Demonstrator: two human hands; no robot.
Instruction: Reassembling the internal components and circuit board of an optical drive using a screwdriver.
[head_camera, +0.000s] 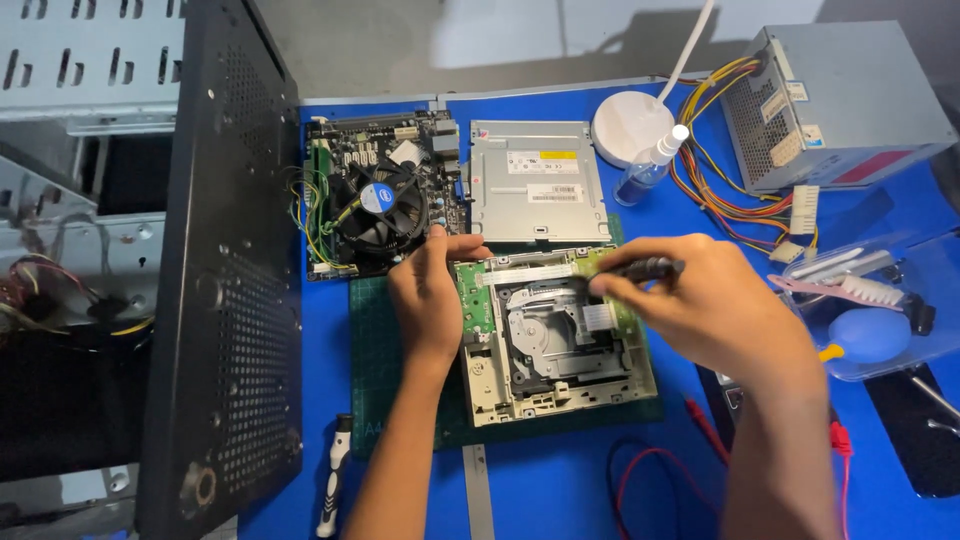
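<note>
An opened optical drive (545, 340) with a green circuit board and grey metal mechanism lies on a dark green cutting mat (375, 350). My left hand (428, 295) rests against the drive's left edge, steadying it. My right hand (700, 300) grips a dark screwdriver (640, 268) whose tip points left and touches the drive's upper right part near a white ribbon cable.
A motherboard with fan (378, 200) and the drive's metal cover (535, 180) lie behind. A black computer case panel (225, 260) stands at left. A power supply with cables (835, 100), spray bottle (650, 165), clear box of brushes and blue blower (870, 300) sit right. Red leads (640, 470) and a screwdriver (335, 475) lie in front.
</note>
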